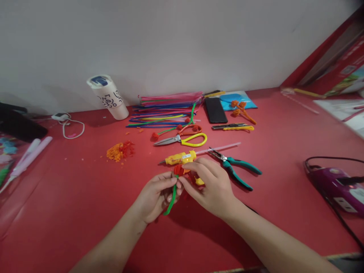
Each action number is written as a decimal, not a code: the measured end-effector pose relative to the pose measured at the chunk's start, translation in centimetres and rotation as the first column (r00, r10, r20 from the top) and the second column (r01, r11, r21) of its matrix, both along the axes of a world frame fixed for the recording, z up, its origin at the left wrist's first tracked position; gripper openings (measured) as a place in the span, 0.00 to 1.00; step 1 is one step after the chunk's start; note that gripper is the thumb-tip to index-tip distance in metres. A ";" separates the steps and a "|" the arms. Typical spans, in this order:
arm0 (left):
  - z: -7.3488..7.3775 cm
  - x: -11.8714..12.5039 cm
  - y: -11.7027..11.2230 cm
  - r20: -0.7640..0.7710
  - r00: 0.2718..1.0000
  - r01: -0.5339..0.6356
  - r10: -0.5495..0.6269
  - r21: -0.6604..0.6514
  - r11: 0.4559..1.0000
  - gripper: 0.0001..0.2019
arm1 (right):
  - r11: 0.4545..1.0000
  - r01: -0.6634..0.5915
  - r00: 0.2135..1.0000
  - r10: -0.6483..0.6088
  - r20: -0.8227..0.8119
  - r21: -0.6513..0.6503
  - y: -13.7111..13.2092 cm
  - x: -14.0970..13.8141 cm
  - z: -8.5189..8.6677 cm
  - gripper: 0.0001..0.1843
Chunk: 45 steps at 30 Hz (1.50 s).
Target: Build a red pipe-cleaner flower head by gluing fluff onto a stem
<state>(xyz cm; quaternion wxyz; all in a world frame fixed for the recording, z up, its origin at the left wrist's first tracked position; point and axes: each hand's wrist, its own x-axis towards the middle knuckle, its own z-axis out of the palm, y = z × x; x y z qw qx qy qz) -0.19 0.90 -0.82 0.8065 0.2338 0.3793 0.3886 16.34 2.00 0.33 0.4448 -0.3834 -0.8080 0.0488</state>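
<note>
Green and fuzzy, the stem [171, 203] with its red top [178, 170] was on the near side of the yellow glue gun [178, 157]. The left hand [156, 193] had its thumb and fingers closed on the stem. The right hand [212, 185] was at the red top, fingers bent, but I could not tell if they squeezed it. Scissors [178, 139] lay just past the glue gun, pliers [224, 158] to its right, and orange fluff [114, 152] to its left.
</note>
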 end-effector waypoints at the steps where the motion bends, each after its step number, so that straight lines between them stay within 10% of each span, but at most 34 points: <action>1: 0.0 0.0 0.0 -0.003 1.000 -0.001 0.001 0.001 1.000 0.07 | 1.000 0.007 1.000 -0.007 0.005 0.010 0.0 -0.1 0.0 0.05; 45: 0.2 0.1 0.0 -0.170 0.985 -0.001 0.014 0.072 0.997 0.08 | 0.993 -0.058 0.998 0.053 -0.043 -0.103 -0.1 0.0 0.1 0.04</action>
